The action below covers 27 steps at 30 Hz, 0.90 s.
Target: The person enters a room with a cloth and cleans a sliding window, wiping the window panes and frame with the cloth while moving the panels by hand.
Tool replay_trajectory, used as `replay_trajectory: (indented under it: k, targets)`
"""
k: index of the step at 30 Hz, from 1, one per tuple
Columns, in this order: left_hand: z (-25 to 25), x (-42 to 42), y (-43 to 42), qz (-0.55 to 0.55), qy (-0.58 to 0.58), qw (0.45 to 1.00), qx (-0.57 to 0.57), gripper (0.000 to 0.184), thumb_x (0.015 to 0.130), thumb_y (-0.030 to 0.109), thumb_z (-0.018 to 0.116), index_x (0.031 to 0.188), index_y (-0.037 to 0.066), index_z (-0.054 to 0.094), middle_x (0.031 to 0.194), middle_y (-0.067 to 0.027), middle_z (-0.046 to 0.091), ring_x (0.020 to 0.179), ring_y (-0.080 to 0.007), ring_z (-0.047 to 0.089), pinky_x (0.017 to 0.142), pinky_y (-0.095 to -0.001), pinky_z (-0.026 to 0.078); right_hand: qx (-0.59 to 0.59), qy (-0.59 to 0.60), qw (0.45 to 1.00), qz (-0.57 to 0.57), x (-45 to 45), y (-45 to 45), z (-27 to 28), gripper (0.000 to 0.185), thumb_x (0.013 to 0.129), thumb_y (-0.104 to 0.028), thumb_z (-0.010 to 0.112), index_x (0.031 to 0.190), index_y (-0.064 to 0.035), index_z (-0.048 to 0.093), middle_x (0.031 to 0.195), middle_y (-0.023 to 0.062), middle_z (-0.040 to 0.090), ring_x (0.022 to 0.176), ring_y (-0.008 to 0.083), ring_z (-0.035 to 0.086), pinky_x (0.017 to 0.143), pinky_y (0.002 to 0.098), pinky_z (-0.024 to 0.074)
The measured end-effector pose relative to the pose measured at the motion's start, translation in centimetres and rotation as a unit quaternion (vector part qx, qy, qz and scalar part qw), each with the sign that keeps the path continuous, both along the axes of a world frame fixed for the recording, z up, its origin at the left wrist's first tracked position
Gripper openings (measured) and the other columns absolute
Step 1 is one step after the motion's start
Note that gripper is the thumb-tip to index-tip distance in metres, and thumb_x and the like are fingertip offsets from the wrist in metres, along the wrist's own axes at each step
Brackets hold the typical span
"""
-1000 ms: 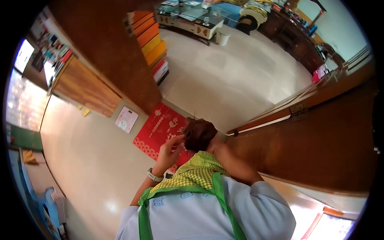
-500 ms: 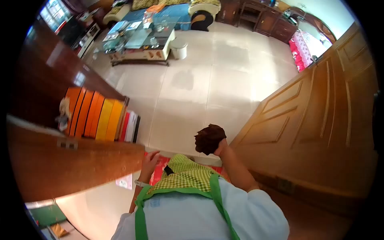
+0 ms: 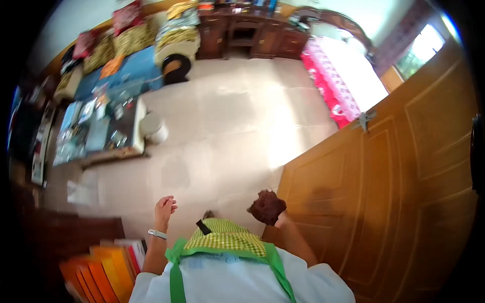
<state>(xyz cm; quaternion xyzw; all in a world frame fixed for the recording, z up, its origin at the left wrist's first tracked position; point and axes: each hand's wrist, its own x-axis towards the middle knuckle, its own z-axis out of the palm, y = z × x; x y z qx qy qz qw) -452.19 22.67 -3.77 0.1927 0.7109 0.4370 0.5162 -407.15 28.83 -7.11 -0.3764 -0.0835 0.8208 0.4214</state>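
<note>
My left hand (image 3: pixel 165 208) is raised over the tiled floor, its fingers loosely curled and touching no object; a light watch band (image 3: pixel 157 234) is on that wrist. A crumpled dark brown cloth (image 3: pixel 267 207) is in my right hand (image 3: pixel 281 219), which is closed around its lower edge; the cloth hides most of the fingers. Between the two hands is the yellow-green checked apron (image 3: pixel 225 236) with green straps, worn over a light shirt. The wooden door (image 3: pixel 348 192) stands just right of the cloth.
A glass-topped coffee table (image 3: pixel 101 131) and a white bin (image 3: pixel 153 128) stand at the left, before a blue sofa (image 3: pixel 126 76). Dark cabinets (image 3: pixel 212 38) line the back. A bed (image 3: pixel 348 70) is at the right. Orange and yellow boxes (image 3: pixel 101 272) are at lower left.
The view has moved through the doorway into the room, and the red mat has left view. My left hand has moved away from the brown cloth, which stays in my right hand.
</note>
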Motion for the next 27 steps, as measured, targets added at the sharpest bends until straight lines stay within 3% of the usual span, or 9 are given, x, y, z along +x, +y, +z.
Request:
replay_trajectory:
  k: [8,15,16,18,19,20,22,23,27]
  targets:
    - [3.4,12.4,35.3,-0.267,0.001,0.956,0.122,0.026,0.093,0.020,0.051,0.112,0.003,0.059,0.093,-0.0080,0.065,0.073,-0.0121,0.063,0.063,-0.0234,0.050,-0.053,-0.001,0.980,-0.190,8.2,9.0,1.6,0.030,0.091,-0.037,0.048,0.086,-0.0084,0.057,0.081,0.0071,0.058,0.077,0.0203,0.058,0.068,0.0326,0.0506]
    - [-15.7,13.0,50.1,-0.393,0.074,0.916,-0.012,0.018,0.089,0.015,0.055,0.098,0.001,0.060,0.075,-0.0074,0.063,0.058,-0.0157,0.060,0.049,-0.0280,0.047,-0.028,0.046,0.976,-0.211,13.0,26.0,-0.3,0.034,0.091,-0.040,0.048,0.078,-0.0096,0.055,0.071,0.0062,0.055,0.070,0.0195,0.057,0.065,0.0320,0.0492]
    - [-17.6,11.6,50.2,-0.310,0.009,0.948,-0.066,0.013,0.084,0.014,0.056,0.080,0.003,0.060,0.064,-0.0072,0.059,0.051,-0.0172,0.056,0.042,-0.0314,0.043,-0.020,0.049,0.974,-0.221,13.5,29.4,1.6,0.034,0.091,-0.040,0.048,0.078,-0.0096,0.055,0.071,0.0062,0.055,0.070,0.0195,0.057,0.065,0.0320,0.0492]
    - [-19.7,7.3,50.4,-0.210,-0.031,0.959,-0.189,0.012,0.084,0.014,0.056,0.080,0.003,0.059,0.065,-0.0069,0.058,0.052,-0.0169,0.056,0.043,-0.0306,0.043,-0.001,0.186,0.957,-0.223,13.1,36.9,6.8,0.032,0.090,-0.039,0.049,0.075,-0.0111,0.053,0.066,0.0029,0.051,0.065,0.0178,0.053,0.062,0.0320,0.0475]
    - [-19.5,5.5,51.1,-0.168,-0.034,0.955,-0.240,0.012,0.084,0.014,0.055,0.080,0.004,0.059,0.065,-0.0067,0.058,0.052,-0.0167,0.055,0.043,-0.0302,0.043,-0.094,-0.004,0.944,-0.317,13.2,40.5,9.1,0.026,0.091,-0.032,0.049,0.077,-0.0110,0.053,0.069,0.0025,0.051,0.064,0.0176,0.051,0.062,0.0310,0.0468]
    - [-18.9,4.4,52.2,-0.129,-0.036,0.951,-0.279,0.012,0.084,0.014,0.055,0.080,0.004,0.058,0.066,-0.0065,0.058,0.052,-0.0166,0.055,0.044,-0.0298,0.043,0.028,-0.062,0.961,-0.267,14.7,43.3,7.0,0.021,0.092,-0.027,0.050,0.080,-0.0109,0.055,0.073,0.0021,0.053,0.070,0.0176,0.054,0.070,0.0302,0.0479]
    - [-18.0,3.4,55.7,-0.072,-0.033,0.944,-0.320,0.011,0.084,0.014,0.054,0.080,0.005,0.057,0.066,-0.0062,0.057,0.053,-0.0163,0.054,0.044,-0.0289,0.044,-0.019,-0.023,0.942,-0.333,16.2,49.5,7.5,0.015,0.091,-0.023,0.051,0.085,-0.0113,0.056,0.080,0.0017,0.057,0.078,0.0170,0.056,0.078,0.0303,0.0479]
    - [-17.7,3.4,58.0,-0.046,-0.029,0.941,-0.333,0.011,0.084,0.014,0.054,0.080,0.005,0.057,0.067,-0.0060,0.056,0.053,-0.0161,0.054,0.045,-0.0285,0.044,0.138,-0.270,0.911,-0.280,18.4,52.1,-0.6,0.016,0.092,-0.022,0.050,0.085,-0.0109,0.059,0.084,0.0020,0.061,0.084,0.0168,0.057,0.083,0.0316,0.0476]
    - [-18.1,5.4,71.7,-0.016,-0.013,0.952,-0.305,0.009,0.085,0.014,0.053,0.081,0.006,0.055,0.068,-0.0053,0.055,0.054,-0.0155,0.053,0.046,-0.0269,0.045,0.181,-0.198,0.909,-0.317,23.3,57.5,1.1,0.028,0.092,-0.032,0.050,0.082,-0.0084,0.062,0.088,0.0066,0.064,0.088,0.0220,0.060,0.086,0.0353,0.0485]
